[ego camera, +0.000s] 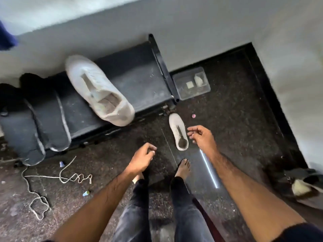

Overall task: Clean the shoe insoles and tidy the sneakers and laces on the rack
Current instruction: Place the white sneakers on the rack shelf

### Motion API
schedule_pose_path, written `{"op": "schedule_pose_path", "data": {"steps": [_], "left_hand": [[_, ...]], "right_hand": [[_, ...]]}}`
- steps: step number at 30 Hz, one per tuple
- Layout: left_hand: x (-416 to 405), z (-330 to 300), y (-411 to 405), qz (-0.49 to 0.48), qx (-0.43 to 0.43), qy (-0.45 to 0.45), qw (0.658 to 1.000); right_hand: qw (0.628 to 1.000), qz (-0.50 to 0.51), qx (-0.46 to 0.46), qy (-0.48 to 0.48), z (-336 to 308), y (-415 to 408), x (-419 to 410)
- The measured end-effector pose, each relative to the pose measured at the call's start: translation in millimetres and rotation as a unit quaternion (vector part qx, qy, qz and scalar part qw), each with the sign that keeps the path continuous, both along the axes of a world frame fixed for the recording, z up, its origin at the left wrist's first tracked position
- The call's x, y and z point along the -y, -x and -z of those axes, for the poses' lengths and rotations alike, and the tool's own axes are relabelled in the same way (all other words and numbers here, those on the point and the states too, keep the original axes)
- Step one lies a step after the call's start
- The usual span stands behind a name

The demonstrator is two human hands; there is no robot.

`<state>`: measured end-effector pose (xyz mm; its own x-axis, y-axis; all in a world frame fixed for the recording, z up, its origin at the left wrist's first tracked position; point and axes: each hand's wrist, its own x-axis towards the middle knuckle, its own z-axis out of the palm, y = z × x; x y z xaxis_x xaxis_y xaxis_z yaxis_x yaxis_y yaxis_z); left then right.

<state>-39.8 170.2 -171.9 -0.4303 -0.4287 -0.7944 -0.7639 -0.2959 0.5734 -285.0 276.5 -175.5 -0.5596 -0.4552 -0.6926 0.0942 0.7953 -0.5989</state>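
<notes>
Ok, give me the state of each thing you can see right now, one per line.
White sneaker on the black rack: unlaced, lying on top, heel overhanging the edge.
White sneaker on the floor: unlaced, upright.
Two dark insoles: leaning over the rack's front edge.
White laces: loose, tangled on the floor.
Clear plastic container: on the floor beside the rack.
Left hand: empty, fingers relaxed.
Right hand: empty, fingers relaxed.
</notes>
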Motion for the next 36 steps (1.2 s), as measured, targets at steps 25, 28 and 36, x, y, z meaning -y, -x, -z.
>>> {"op": "schedule_pose_path", "data": {"steps": [25, 28, 36], "left_hand": [[-103, 430, 179, 0.133, 0.163, 0.019, 0.977], [-101, 428, 180, 0.138, 0.145, 0.035, 0.979], [-95, 281, 151, 0.193, 0.09, -0.009, 0.977]], "right_hand": [[0.983, -0.131, -0.036, -0.126, 434, 44, -93], [0.983, -0.134, -0.038, -0.123, 421, 47, -92], [0.995, -0.009, 0.058, -0.074, 277, 24, -133]]}}
